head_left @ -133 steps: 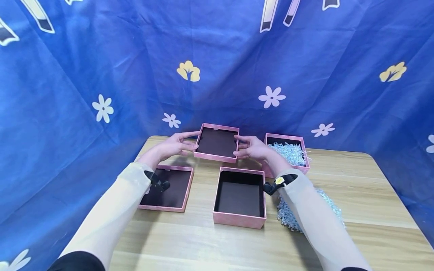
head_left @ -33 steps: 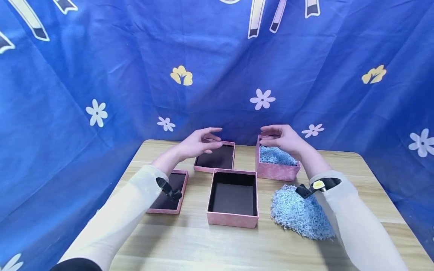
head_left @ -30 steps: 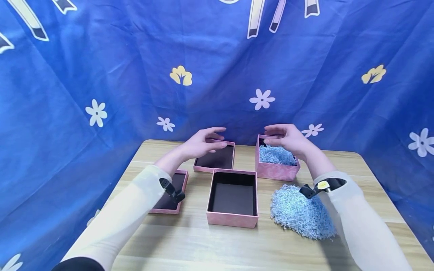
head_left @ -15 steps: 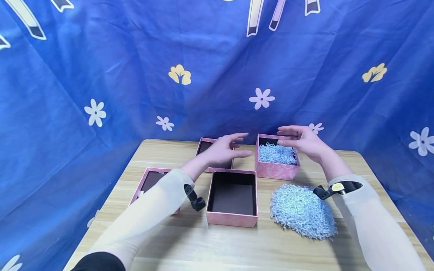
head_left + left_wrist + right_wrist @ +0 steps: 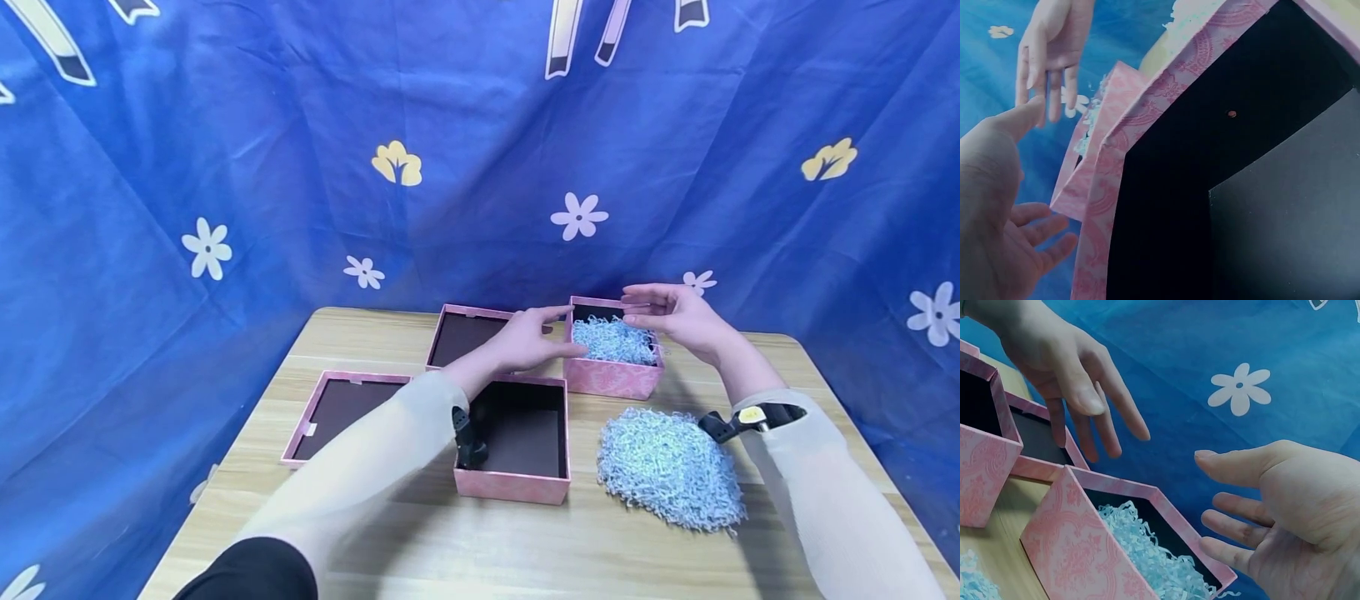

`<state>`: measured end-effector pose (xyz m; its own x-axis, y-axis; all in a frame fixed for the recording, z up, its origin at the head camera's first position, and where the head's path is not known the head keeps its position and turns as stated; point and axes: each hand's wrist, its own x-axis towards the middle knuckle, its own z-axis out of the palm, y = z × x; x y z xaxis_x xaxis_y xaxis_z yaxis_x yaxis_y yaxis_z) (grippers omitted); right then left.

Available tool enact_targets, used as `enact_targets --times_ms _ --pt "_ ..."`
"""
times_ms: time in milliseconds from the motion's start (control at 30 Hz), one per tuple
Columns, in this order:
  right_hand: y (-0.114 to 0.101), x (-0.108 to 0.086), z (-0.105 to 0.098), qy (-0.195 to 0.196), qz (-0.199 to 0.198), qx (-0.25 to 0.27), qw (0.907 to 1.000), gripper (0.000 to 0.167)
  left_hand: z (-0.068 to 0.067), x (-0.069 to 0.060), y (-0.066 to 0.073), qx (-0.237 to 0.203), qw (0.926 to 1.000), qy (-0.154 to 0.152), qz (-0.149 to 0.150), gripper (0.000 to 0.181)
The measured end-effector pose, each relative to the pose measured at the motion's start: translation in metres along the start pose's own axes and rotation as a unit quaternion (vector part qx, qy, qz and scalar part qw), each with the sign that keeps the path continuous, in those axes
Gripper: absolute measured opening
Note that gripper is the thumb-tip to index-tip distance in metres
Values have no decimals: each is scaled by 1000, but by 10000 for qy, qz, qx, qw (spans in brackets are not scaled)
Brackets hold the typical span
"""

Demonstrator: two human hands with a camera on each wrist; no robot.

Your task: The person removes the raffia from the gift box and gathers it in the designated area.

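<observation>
A pink box filled with blue shredded paper (image 5: 611,379) stands at the back right of the table. My left hand (image 5: 525,342) is at its left side, thumb and fingers spread and holding nothing. Over its right side hovers my right hand (image 5: 678,318), palm turned inward, also holding nothing. In the right wrist view the box (image 5: 1085,550) sits below both hands, with a gap between it and the fingers of my left hand (image 5: 1072,369). My left forearm passes over a black-lined pink box (image 5: 525,486), hiding part of it.
One shallow pink lid (image 5: 465,335) lies behind the black-lined box, partly covered by my left hand. Another lid (image 5: 345,412) lies at the left, partly under my sleeve. A loose heap of blue shredded paper (image 5: 670,468) rests at the right. A blue cloth (image 5: 480,100) hangs behind the table.
The back lid, earlier held between both hands, now lies on the table. My left hand has since moved right from over that lid to the filled box; my right hand has shifted slightly right.
</observation>
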<state>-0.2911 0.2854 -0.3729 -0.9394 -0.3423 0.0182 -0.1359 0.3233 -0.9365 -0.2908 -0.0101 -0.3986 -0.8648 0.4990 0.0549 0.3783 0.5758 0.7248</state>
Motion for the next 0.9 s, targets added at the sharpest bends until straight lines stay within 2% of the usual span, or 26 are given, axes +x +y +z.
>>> enact_targets --times_ms 467,667,900 --pt "5 -3 -4 -62 140 -143 9998 60 21 19 7 222 9978 236 -582 92" --pt "7 -1 -1 -78 126 -64 9999 61 27 25 6 431 9950 88 -898 94" --pt "13 1 2 -153 105 167 9997 66 31 28 2 384 9955 -30 -868 95"
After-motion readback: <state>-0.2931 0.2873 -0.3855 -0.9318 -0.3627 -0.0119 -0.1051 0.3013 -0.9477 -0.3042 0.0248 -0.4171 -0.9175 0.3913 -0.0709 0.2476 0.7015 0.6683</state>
